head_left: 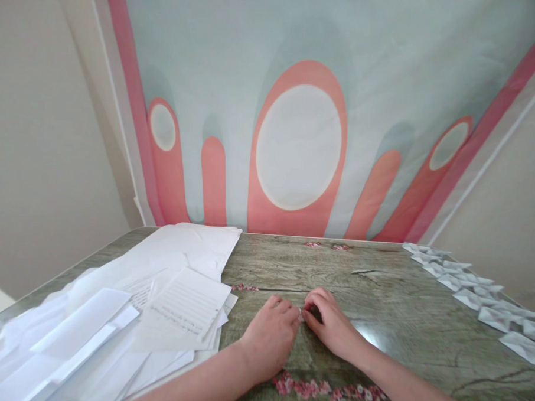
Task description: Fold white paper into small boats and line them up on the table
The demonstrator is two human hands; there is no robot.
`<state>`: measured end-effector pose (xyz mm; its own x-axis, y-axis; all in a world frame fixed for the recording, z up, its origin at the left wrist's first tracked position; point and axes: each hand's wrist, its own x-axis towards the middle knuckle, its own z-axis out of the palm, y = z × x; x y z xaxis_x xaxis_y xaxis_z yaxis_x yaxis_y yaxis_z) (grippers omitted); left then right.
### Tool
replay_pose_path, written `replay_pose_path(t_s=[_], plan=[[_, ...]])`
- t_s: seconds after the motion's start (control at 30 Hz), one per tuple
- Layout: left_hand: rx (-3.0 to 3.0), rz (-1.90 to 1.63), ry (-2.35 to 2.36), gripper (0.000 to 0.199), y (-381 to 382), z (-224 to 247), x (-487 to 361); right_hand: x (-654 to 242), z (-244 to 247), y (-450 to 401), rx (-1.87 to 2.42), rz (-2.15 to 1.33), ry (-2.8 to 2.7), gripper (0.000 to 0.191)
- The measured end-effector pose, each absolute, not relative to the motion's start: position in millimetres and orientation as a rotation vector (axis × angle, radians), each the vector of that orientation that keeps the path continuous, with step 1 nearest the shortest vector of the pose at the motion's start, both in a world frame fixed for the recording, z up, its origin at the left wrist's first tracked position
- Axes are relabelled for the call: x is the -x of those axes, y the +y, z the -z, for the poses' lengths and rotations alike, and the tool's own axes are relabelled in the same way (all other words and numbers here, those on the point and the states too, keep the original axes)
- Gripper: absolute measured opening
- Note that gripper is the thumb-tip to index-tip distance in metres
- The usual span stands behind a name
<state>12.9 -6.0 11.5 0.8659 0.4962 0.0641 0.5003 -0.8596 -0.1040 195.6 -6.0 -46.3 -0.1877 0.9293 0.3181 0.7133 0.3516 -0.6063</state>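
My left hand [271, 336] is over the middle of the table, back of the hand up, its fingers curled and closed. Close on its right, my right hand [331, 322] has thumb and forefinger brought together in a pinch. The fingertips of both hands nearly meet, and a tiny pale bit [300, 313] shows between them. Too little of it is visible to tell what it is. Left of the hands lies a loose pile of white papers [192, 303], some written on and some folded into strips.
Several folded white paper boats [526, 346] stand in rows along the table's right side. The wood-patterned tabletop [405, 289] bears printed pink flowers. Behind it rises a wall hanging [238, 57] with pink arches and pale ovals.
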Motion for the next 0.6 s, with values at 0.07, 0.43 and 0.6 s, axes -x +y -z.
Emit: replay_pose_path(t_s=[0.07, 0.43, 0.6], plan=[[2.924, 0.034, -0.787, 0.025, -6.7, -11.5, -12.9, -195.8, 47.4, -6.5, 1.448, -0.408, -1.960, 0.006], [2.952, 0.011, -0.835, 0.034, -9.3, -15.3, -11.9, -200.8, 55.2, -7.2, 1.610, -0.135, -1.977, 0.024], [2.946, 0.008, -0.842, 0.036, -10.5, -15.9, -10.2, -201.5, 54.6, -6.3, 1.657, -0.144, -1.996, 0.029]])
